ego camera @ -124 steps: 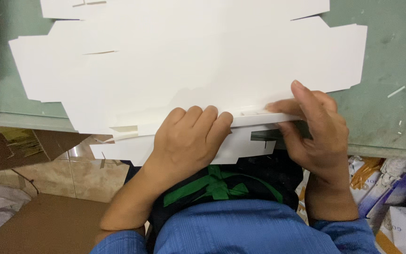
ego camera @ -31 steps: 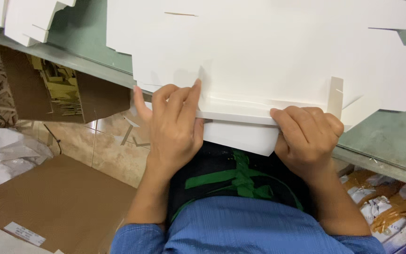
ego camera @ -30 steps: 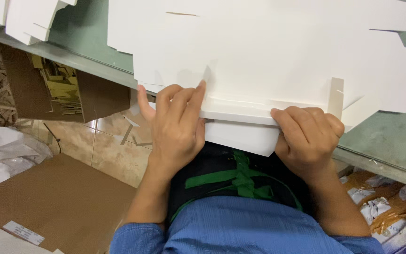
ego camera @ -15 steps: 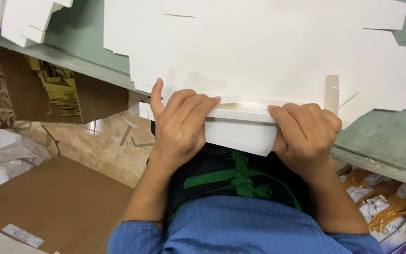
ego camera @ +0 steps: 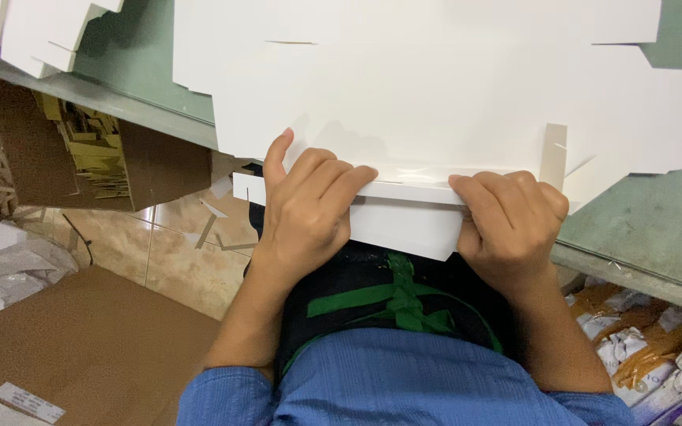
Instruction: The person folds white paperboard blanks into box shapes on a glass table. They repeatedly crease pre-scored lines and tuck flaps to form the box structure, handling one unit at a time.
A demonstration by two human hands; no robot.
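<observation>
White card sheet (ego camera: 436, 102): large die-cut blank, flat on the green surface (ego camera: 657, 229), near edge folded over and hanging past the surface's rim toward the person.

Left hand (ego camera: 309, 209): fingers curled down over the folded edge, thumb raised against the sheet; pressing and gripping the fold.

Right hand (ego camera: 511, 217): fingers bent closed over the same fold, further along, just beside a narrow upright tab (ego camera: 554, 154).

More white blanks (ego camera: 33, 31): stacked at the surface's far left corner, well apart from the hands.

Brown cardboard box (ego camera: 80, 158): below the surface, left side.

Flat cardboard (ego camera: 80, 339): on the floor.

Packets (ego camera: 641, 331): lower right, orange and white.
</observation>
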